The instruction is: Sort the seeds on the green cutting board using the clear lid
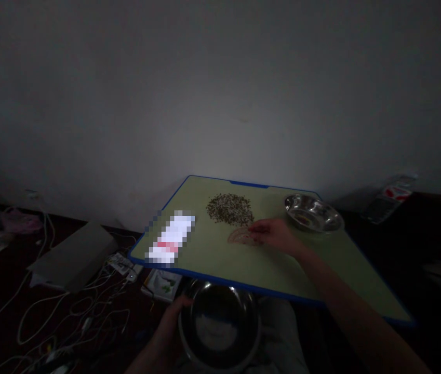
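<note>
My right hand [270, 235] pinches one end of a clear protractor [239, 236] with reddish markings, low over the pale green tabletop [204, 254]. Just beyond the protractor lies a spread pile of small brown and whitish grains [230, 208], too small to name. My left hand [175, 317] grips the rim of a deep steel bowl [220, 322], thumb over the edge. This bowl is below the table's near edge, in front of my lap, with dark reflections inside. A shallow steel basin [313, 213] stands right of my right hand; something small and yellowish shows at its bottom.
A bright, pixelated phone-like screen [171, 241] lies at the table's left. Blue trim [228, 283] borders the tabletop. On the floor at left are a grey box [74, 254] and tangled white cables [83, 322]. Behind the table rises a plain wall [220, 93].
</note>
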`<state>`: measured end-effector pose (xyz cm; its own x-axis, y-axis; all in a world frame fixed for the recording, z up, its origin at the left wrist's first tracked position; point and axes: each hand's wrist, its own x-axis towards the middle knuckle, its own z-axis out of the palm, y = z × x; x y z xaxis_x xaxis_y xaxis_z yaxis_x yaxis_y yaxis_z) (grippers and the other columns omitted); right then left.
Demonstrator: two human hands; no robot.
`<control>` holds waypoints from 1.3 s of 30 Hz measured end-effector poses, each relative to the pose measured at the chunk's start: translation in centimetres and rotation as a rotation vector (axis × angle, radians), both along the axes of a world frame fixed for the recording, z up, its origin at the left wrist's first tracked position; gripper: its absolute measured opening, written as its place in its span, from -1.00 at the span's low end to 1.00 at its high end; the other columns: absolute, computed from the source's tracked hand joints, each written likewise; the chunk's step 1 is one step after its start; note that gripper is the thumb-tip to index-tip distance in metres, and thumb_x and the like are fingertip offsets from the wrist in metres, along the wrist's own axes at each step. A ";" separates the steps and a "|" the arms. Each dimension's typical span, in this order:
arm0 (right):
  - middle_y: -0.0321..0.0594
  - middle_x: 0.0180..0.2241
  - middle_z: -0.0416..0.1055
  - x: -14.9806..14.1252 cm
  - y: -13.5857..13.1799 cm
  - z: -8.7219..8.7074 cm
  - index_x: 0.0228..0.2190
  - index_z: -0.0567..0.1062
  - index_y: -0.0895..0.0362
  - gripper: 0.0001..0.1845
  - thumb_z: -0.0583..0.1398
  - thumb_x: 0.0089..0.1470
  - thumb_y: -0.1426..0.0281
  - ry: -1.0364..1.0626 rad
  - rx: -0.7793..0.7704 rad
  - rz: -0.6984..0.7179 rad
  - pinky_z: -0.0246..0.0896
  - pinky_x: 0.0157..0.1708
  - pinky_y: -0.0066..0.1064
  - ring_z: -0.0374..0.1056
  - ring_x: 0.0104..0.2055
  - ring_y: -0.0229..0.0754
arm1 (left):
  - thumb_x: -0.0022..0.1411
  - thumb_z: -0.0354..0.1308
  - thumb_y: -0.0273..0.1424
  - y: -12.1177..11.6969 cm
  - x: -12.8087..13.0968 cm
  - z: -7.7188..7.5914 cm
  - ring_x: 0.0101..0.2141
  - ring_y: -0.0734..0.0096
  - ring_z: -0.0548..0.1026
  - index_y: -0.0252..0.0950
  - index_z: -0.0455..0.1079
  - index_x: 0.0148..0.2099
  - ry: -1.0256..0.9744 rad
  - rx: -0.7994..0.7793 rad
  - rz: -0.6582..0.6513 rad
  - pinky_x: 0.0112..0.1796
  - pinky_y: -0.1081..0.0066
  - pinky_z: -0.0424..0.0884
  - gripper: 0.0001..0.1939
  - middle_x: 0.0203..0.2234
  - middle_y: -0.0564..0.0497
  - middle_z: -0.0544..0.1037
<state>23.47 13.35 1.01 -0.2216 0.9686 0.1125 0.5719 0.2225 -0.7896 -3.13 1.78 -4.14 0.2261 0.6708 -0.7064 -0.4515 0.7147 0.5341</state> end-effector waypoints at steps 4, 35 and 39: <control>-0.23 -0.49 0.49 -0.3 2.8 0.4 -0.38 0.53 0.19 -0.77 0.18 -0.18 0.43 -0.031 -0.002 0.060 0.25 -0.50 -0.49 0.36 -0.50 -0.27 | -0.06 0.07 -0.42 -0.2 0.2 -0.3 -0.65 0.30 0.42 -0.36 0.40 -0.61 -0.013 0.022 0.008 -0.48 0.35 0.28 -0.82 -0.77 -0.03 0.49; -0.02 -0.35 0.47 0.4 4.3 0.3 -0.28 0.46 0.22 -0.69 -0.02 0.08 0.37 -0.695 0.304 -0.618 0.12 -0.32 -0.40 0.36 -0.31 -0.11 | -0.12 0.16 -0.41 0.3 -0.5 -1.2 -0.39 0.06 0.52 -0.26 0.47 -0.39 0.006 0.034 -0.044 -0.29 0.21 0.35 -0.84 -0.66 -0.01 0.57; -0.03 -0.34 0.47 0.0 4.5 0.3 -0.31 0.48 0.21 -0.68 -0.02 0.09 0.35 -0.726 0.283 -0.561 0.11 -0.31 -0.43 0.36 -0.30 -0.13 | -0.13 0.15 -0.44 0.4 -0.3 -1.1 -0.36 0.05 0.51 -0.30 0.48 -0.37 -0.006 0.031 -0.025 -0.26 0.20 0.34 -0.82 -0.64 -0.03 0.57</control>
